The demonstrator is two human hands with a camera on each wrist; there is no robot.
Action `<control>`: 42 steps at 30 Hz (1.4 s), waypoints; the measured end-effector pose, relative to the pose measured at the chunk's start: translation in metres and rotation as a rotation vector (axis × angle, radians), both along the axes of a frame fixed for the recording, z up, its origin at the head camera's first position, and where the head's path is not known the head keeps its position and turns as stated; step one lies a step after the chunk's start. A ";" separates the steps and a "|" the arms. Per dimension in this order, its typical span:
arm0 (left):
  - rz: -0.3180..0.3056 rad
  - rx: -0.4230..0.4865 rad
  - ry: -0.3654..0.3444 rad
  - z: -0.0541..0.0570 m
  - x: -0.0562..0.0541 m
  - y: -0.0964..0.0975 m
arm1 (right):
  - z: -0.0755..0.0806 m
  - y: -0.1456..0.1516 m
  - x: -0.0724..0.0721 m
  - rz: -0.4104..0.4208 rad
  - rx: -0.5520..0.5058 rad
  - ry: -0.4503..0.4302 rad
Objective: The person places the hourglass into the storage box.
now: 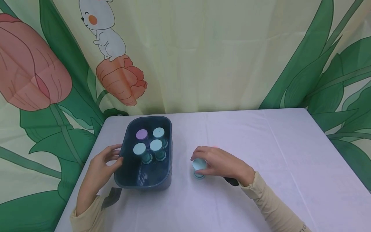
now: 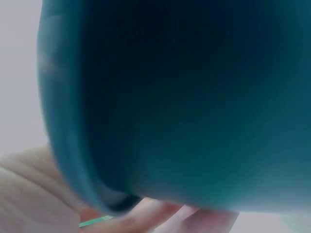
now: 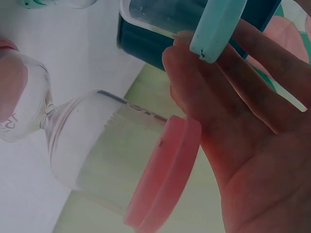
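Note:
A dark blue plastic bin (image 1: 166, 185) stands at the left of the table. My left hand (image 1: 101, 167) holds its left side, the thumb at the rim and the fingers against the outer wall. Inside are a purple-capped sand timer (image 1: 142, 134) and several light blue-capped ones. To the right of the bin, my right hand (image 1: 221, 162) grips an upright sand timer (image 1: 199, 164) with a light blue cap between thumb and fingers. A pink-capped sand timer (image 3: 165, 170) is close by in the right wrist view, mostly hidden behind the hand in the head view.
A white cloth (image 1: 246, 135) covers the table. Behind it hangs a curtain (image 1: 203, 58) printed with tulips, leaves and a rabbit. The bin fills most of the left wrist view, blurred.

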State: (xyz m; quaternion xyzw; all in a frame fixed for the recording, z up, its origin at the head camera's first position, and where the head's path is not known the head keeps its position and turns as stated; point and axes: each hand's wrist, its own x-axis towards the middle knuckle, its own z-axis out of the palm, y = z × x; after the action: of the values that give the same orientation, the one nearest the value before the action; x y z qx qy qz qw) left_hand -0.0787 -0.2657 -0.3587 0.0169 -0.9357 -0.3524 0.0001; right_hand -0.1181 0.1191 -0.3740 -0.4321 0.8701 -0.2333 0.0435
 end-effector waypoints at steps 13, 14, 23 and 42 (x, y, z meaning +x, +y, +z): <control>-0.005 0.002 -0.001 0.001 0.000 0.000 | 0.001 -0.001 -0.001 0.035 -0.004 0.030; -0.004 0.002 -0.002 0.001 0.000 0.000 | 0.002 -0.001 -0.001 0.035 -0.008 0.033; 0.001 -0.006 -0.009 0.001 0.000 0.000 | 0.015 -0.003 -0.004 0.017 -0.051 0.079; -0.002 0.008 -0.004 0.000 0.000 -0.001 | 0.040 -0.008 -0.011 0.015 -0.220 0.222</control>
State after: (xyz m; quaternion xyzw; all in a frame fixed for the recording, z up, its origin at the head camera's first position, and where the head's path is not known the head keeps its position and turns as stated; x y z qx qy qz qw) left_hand -0.0789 -0.2668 -0.3582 0.0169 -0.9342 -0.3563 -0.0022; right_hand -0.1293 0.1116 -0.3341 -0.4641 0.8354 -0.2774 -0.0987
